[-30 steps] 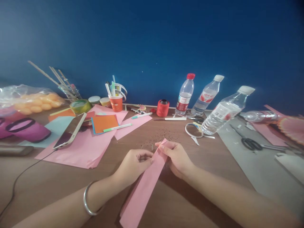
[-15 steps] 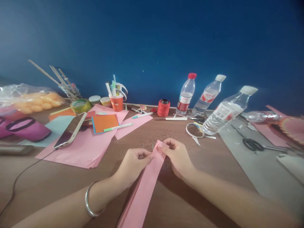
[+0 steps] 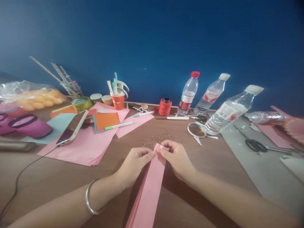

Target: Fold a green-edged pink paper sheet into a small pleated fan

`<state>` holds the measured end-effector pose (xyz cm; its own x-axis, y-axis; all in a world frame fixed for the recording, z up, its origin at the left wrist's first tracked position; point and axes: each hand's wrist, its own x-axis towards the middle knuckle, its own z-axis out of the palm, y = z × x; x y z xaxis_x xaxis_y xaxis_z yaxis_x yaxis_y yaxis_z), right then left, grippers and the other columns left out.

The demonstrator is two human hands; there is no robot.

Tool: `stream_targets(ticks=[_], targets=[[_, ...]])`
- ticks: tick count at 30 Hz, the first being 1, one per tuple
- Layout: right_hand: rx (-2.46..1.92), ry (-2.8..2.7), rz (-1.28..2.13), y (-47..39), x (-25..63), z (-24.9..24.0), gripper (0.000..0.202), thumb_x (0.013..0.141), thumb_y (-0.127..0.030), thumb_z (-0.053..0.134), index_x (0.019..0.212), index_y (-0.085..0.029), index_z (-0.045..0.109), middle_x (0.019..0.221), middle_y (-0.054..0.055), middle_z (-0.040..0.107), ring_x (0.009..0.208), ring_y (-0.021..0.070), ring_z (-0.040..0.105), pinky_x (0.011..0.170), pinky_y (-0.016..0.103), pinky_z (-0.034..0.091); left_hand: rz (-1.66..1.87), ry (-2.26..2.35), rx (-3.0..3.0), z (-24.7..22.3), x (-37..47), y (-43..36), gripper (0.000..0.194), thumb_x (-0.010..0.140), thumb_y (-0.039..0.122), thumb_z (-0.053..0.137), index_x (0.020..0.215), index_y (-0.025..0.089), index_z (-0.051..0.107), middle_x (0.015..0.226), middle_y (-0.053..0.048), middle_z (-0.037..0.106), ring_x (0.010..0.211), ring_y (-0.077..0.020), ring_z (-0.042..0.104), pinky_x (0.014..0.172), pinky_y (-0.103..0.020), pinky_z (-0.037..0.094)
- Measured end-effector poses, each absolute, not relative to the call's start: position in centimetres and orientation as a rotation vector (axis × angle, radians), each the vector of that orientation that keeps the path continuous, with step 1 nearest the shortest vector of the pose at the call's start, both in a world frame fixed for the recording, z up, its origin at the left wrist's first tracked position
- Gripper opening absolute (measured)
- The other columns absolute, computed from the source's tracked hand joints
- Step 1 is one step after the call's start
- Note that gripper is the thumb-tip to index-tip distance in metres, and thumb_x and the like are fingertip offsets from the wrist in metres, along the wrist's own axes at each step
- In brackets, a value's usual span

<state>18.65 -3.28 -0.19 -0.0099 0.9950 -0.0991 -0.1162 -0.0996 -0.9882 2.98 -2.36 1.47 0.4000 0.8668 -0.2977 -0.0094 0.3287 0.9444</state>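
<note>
A long folded strip of pink paper [image 3: 153, 186] runs from the near edge of the view up to my fingers, with several layers showing along its left side. My left hand [image 3: 136, 164] pinches the strip's left edge near its far end. On the other side, my right hand [image 3: 177, 156] grips the far end's right corner between thumb and fingers. The two thumbs lie close together on the paper. Small dark specks [image 3: 163, 134] are scattered on the brown table [image 3: 199, 167] just beyond the strip.
Left: pink sheets [image 3: 95, 148], a phone [image 3: 72, 128] with a cable, orange paper [image 3: 106, 121], markers [image 3: 119, 125] and a paper cup [image 3: 118, 100] of pens. Behind: red thread spool [image 3: 165, 106]. Right: bottles [image 3: 188, 95], a tape roll [image 3: 196, 129], scissors [image 3: 255, 145] on a grey sheet.
The far end of the pink strip has straightened and sits slightly lower, more upright in view. Both hands keep their pinch, the fingers shifting a little. The whole view has shifted slightly.
</note>
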Motion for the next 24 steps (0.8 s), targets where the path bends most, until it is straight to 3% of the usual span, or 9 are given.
stream_targets(ticks=[11, 19, 24], targets=[[-1.193, -1.039, 1.33, -3.46, 18.53, -0.53, 0.02, 0.07, -0.033, 0.07, 0.066, -0.017, 0.058, 0.061, -0.003, 0.055, 0.055, 0.0103, 0.046, 0.053, 0.023, 0.036, 0.773, 1.05, 1.033, 1.12, 3.21, -2.38, 0.022, 0.07, 0.036, 0.07, 0.069, 0.015, 0.066, 0.062, 0.002, 0.062, 0.054, -0.0089, 0.05, 0.054, -0.021, 0.039], [-1.22, -1.053, 1.339, -3.39, 18.29, -0.62, 0.022, 0.069, -0.039, 0.072, 0.073, -0.017, 0.066, 0.07, 0.001, 0.063, 0.062, 0.0143, 0.053, 0.059, 0.026, 0.041, 0.776, 0.94, 0.957, 1.11, 3.0, -2.13, 0.023, 0.074, 0.035, 0.068, 0.082, 0.014, 0.07, 0.081, -0.006, 0.069, 0.078, -0.0179, 0.06, 0.073, -0.028, 0.047], [-1.211, -1.039, 1.382, -3.19, 18.15, -0.56, 0.023, 0.068, -0.039, 0.072, 0.069, -0.017, 0.065, 0.066, 0.0, 0.061, 0.06, 0.0138, 0.051, 0.057, 0.026, 0.04, 0.738, 0.875, 0.841, 1.08, 3.01, -2.01, 0.028, 0.072, 0.037, 0.071, 0.085, 0.013, 0.07, 0.075, -0.006, 0.069, 0.073, -0.0172, 0.063, 0.072, -0.028, 0.049]])
